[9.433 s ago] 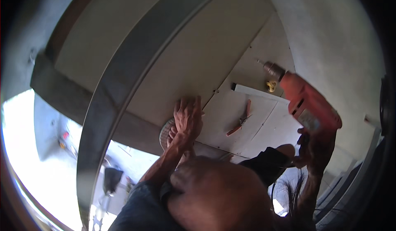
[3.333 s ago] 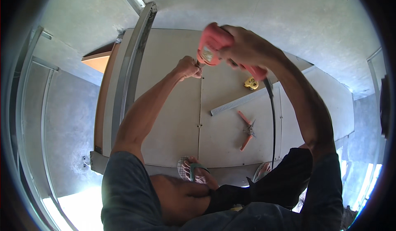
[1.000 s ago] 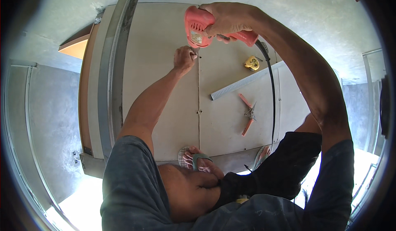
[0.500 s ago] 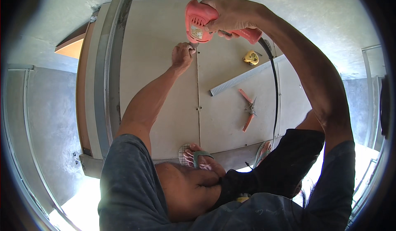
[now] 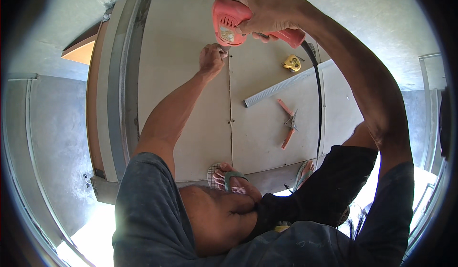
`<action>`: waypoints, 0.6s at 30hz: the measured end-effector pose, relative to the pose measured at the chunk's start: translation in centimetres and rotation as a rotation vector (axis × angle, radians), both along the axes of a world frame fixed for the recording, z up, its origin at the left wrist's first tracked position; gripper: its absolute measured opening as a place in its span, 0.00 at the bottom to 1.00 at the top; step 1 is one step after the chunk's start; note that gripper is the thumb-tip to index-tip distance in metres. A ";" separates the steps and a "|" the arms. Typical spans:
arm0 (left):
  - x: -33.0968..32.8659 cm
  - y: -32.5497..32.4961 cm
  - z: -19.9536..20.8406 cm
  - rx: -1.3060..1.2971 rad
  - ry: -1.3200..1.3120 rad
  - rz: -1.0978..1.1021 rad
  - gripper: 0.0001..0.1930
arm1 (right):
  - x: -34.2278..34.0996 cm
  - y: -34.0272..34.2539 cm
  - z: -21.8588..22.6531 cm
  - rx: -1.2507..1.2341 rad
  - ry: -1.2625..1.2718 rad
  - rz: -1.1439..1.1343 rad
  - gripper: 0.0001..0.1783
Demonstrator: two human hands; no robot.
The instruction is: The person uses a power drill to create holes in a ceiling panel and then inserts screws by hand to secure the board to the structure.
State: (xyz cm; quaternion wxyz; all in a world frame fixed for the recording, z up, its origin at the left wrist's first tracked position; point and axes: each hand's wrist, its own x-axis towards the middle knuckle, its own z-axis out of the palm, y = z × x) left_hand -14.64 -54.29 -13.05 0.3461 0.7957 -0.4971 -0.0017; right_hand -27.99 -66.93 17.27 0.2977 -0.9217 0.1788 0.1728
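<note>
My right hand [image 5: 267, 15] is wrapped round a red corded power drill [image 5: 230, 20] at the far side of the pale board [image 5: 186, 104]. The drill's nose points down and toward me, close to the seam between two boards. Right at that nose, my left hand [image 5: 211, 60] is closed with its fingers pinched together. Whatever is between those fingers is too small to make out. From the drill's handle a black cord [image 5: 318, 95] runs down toward me across the boards.
Right of the seam lie a yellow tape measure [image 5: 292, 63], a ribbed metal channel [image 5: 281, 86] and orange-handled snips [image 5: 289, 124]. A grey metal beam [image 5: 125, 76] rises on the left. My sandalled feet [image 5: 234, 177] rest at the near edge of the boards.
Both hands and the drill appear slightly higher in the picture; the items on the boards have shifted slightly too, with the view. Both grips look the same.
</note>
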 end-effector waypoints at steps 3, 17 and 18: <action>2.9 1.0 0.0 0.065 0.096 -0.073 0.03 | 1.1 1.5 1.1 -0.003 0.013 0.028 0.27; -0.6 5.0 5.0 0.626 -0.073 0.082 0.60 | 2.9 1.5 3.5 -0.074 0.121 0.282 0.26; -1.2 4.8 4.8 0.709 -0.112 0.088 0.68 | 3.0 1.5 3.5 -0.076 0.123 0.294 0.26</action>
